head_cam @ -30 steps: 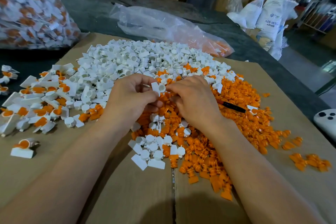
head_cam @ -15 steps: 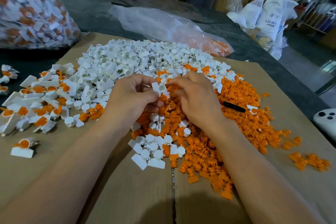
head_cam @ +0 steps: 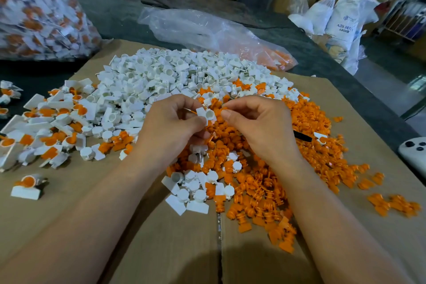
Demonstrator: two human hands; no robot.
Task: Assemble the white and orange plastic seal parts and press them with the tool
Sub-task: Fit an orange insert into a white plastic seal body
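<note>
White part: light, stiff, small; judged slippery. Left hand pinches it by the flat tab, cup open toward right hand, which pinches an orange part, mostly hidden, above the orange pile.

Your left hand covers most of the white seal part it pinches, and the curled fingertips of your right hand blend into the orange pile behind them, so you cannot tell whether they hold a piece. The black tool shows only its end past your right hand; the rest is hidden. The picture's edge cuts off the white device at the right and the bag of seals at upper left, and the print on the sack is too blurred to read fully.
</note>
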